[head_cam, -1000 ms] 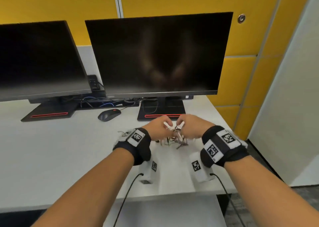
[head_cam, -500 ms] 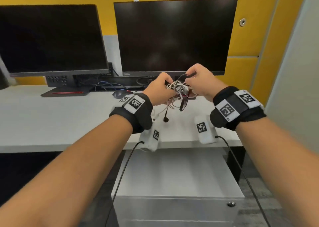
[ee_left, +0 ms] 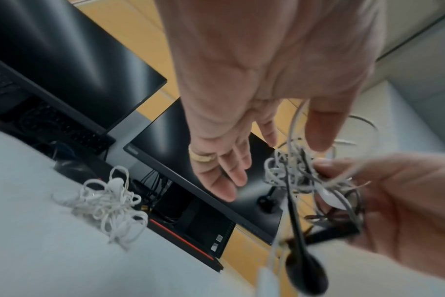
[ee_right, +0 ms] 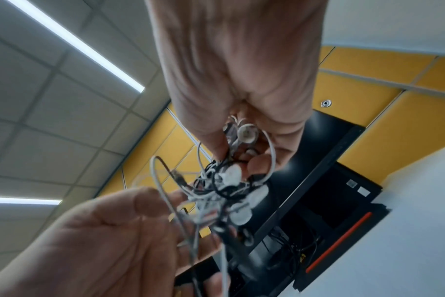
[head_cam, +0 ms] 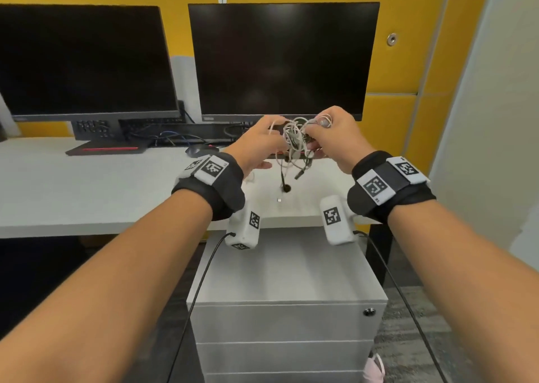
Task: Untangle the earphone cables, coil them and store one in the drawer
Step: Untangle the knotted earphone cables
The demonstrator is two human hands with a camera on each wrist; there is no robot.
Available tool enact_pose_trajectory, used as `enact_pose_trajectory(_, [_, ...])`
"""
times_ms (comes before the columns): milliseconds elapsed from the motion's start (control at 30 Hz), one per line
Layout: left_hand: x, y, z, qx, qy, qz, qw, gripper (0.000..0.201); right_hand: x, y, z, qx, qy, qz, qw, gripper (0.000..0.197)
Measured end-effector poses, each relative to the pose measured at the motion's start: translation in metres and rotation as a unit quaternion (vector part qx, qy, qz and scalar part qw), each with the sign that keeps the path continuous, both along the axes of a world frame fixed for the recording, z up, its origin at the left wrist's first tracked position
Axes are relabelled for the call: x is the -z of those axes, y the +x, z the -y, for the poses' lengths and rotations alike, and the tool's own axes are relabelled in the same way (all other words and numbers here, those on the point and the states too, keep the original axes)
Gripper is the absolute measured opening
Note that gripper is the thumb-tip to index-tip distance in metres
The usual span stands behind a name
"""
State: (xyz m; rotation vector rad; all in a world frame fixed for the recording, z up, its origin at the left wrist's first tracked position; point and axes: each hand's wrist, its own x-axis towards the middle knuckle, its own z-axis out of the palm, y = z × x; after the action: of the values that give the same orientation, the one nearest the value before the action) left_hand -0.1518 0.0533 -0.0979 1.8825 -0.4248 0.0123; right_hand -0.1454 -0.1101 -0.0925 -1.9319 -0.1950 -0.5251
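White and dark earphone cables (head_cam: 294,140) now hang in a knot between the two hands, lifted clear of the table (head_cam: 87,190); a second ago the same bundle was lying on the table near the right monitor's stand, with both hands bent down over it. Half a second ago it was already off the surface, and now it sits higher, level with the lower edge of the right monitor (head_cam: 283,59).

The right hand (head_cam: 332,133) pinches the top of the knot, fingers curled round several loops and an earbud. The left hand (head_cam: 256,146) has loosened: in the left wrist view its fingers (ee_left: 231,170) are stretched out and spread, and only the thumb touches a white strand beside the knot. A dark plug end (head_cam: 286,188) and a small white connector (head_cam: 279,199) dangle free below, above the near edge of the table.

Lifting lets the loose ends drop by their own weight, so I judge the untangling has just begun and nothing is yet separated or coiled. A second white tangle (ee_left: 107,203) lies on the table to the left, untouched. The drawer unit (head_cam: 287,318) stands shut, near and below the hands.
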Motion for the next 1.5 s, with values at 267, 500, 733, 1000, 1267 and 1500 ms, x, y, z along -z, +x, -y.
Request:
enact_pose_trajectory(267, [0.003, 0.049, -0.007, -0.038, -0.045, 0.074, 0.995, 0.037, 0.009, 0.064, -0.02, 0.032, -0.053, 0.024, 0.998, 0.026])
enact_pose_trajectory(500, [-0.002, 0.087, -0.017, -0.171, 0.006, 0.119, 0.978, 0.024, 0.004, 0.089, -0.031, -0.005, -0.018, -0.021, 1.0, 0.037])
enact_pose_trajectory(733, [-0.013, 0.089, -0.015, -0.141, 0.103, 0.108, 0.979, 0.024, -0.011, 0.088, -0.039, -0.119, 0.162, -0.176, 0.964, 0.025])
enact_pose_trajectory(1000, [-0.027, 0.102, 0.0, -0.112, 0.053, 0.113, 0.986, 0.012, -0.004, 0.102, 0.005, -0.102, 0.077, -0.063, 0.99, 0.023])
enact_pose_trajectory(1267, [-0.018, 0.144, -0.003, -0.105, -0.13, 0.137, 0.976, 0.017, -0.028, 0.145, -0.013, -0.156, 0.261, -0.088, 0.949, 0.013])
enact_pose_trajectory(1500, [-0.004, 0.178, 0.001, -0.098, -0.2, 0.169, 0.96, 0.008, -0.015, 0.183, -0.017, -0.262, 0.206, -0.111, 0.936, 0.007])
